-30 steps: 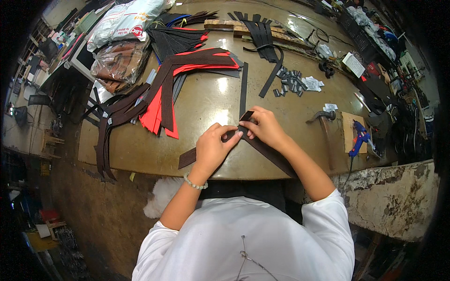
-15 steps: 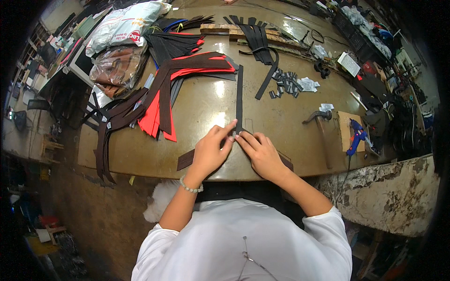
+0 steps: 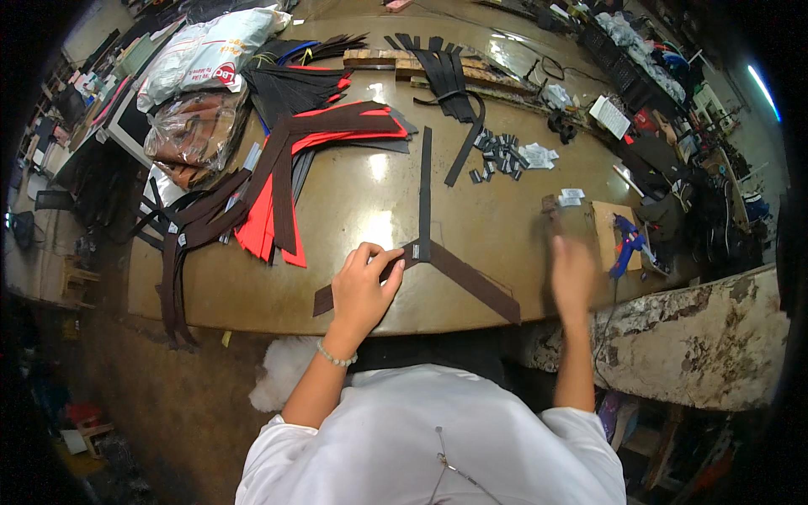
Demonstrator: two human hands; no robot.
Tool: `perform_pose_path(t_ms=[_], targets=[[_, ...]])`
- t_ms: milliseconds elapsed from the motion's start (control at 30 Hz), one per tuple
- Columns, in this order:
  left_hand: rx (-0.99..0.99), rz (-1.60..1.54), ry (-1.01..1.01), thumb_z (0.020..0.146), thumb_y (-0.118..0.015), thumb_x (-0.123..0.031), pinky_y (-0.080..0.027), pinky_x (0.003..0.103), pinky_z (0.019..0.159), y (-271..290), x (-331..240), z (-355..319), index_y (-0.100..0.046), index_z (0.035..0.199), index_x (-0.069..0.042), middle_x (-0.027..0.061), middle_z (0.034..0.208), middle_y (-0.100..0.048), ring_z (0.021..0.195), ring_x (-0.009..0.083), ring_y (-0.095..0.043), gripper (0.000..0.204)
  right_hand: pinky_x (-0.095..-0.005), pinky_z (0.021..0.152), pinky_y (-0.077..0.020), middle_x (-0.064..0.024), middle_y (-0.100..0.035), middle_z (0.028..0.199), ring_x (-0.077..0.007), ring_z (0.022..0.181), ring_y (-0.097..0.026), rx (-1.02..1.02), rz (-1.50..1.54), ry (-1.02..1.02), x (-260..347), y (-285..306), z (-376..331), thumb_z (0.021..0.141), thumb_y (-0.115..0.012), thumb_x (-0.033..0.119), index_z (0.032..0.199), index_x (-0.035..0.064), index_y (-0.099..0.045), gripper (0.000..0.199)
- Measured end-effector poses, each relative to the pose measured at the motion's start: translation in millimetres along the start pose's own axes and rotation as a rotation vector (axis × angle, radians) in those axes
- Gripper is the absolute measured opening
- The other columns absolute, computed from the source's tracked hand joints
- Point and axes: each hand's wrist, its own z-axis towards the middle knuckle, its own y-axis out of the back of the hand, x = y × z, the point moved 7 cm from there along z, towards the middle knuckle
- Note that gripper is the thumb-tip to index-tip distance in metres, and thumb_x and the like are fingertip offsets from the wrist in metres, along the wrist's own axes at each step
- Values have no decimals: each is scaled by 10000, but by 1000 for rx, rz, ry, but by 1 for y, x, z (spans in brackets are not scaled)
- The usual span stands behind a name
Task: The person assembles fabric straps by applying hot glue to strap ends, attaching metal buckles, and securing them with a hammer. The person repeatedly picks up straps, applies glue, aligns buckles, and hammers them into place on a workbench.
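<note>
A dark brown V-shaped strip (image 3: 471, 282) lies near the table's front edge. From its peak a black strap (image 3: 425, 181) runs straight away from me. A small grey label (image 3: 416, 252) sits where the two meet. My left hand (image 3: 364, 282), fingers bent and pinched, holds the brown strip just left of the label. Off to the right, my right hand (image 3: 574, 273) is closed round the handle of a hammer, smeared by motion; the hammer head (image 3: 550, 204) points away from me.
Brown, red and black strips (image 3: 278, 202) are piled at left, beside a plastic-wrapped bundle (image 3: 198, 139) and a white bag (image 3: 210, 63). Several small dark labels (image 3: 501, 151) lie beyond the right hand. A blue glue gun (image 3: 625, 244) rests on cardboard at right, its cord hanging down.
My right hand has left the joined strips and moved right, taking hold of the hammer. The left hand has shifted slightly nearer, uncovering the label.
</note>
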Motion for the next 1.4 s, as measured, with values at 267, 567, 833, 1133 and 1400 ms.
perform_pose_path(t_ms=[267,567,833,1133,1400], targets=[[-61,-62,31,815,-742,-200,-521,363,698,2,3,-3,-706,1037,-116,76,923,-609,818,269,-643,240,-561,568,-468,-284,-612,727,-498,660,-601,407,183,270,127,-60,-60,972,-569,273,939,-4,-513,285],[27,-102,-16,833,-714,-234,-513,384,759,6,3,-5,-683,1088,-118,82,965,-588,872,274,-623,282,-580,619,-474,-293,-637,786,-503,714,-614,435,42,188,115,-54,-76,1000,-505,358,930,21,-536,346],[223,94,-227,857,-689,-235,-512,404,654,-4,-15,-3,-665,943,-53,105,902,-609,763,307,-628,202,-459,852,-478,-215,-643,1114,-407,1005,-607,-58,-181,-22,-20,-17,-19,985,-540,329,1162,22,-639,368],[-148,-1444,415,1033,-512,-170,-415,201,613,-19,-11,-18,-540,1043,-39,-22,846,-557,724,31,-503,135,-308,825,-454,-42,-610,1082,-128,974,-542,756,1182,-61,110,-94,-45,1006,-559,314,1117,20,-649,327],[280,-528,203,928,-650,-188,-427,272,556,-12,-36,-33,-652,1030,-27,41,777,-621,590,96,-509,190,-224,532,-321,62,-518,673,-30,630,-452,794,840,23,134,-119,-30,878,-749,266,747,36,-635,288]])
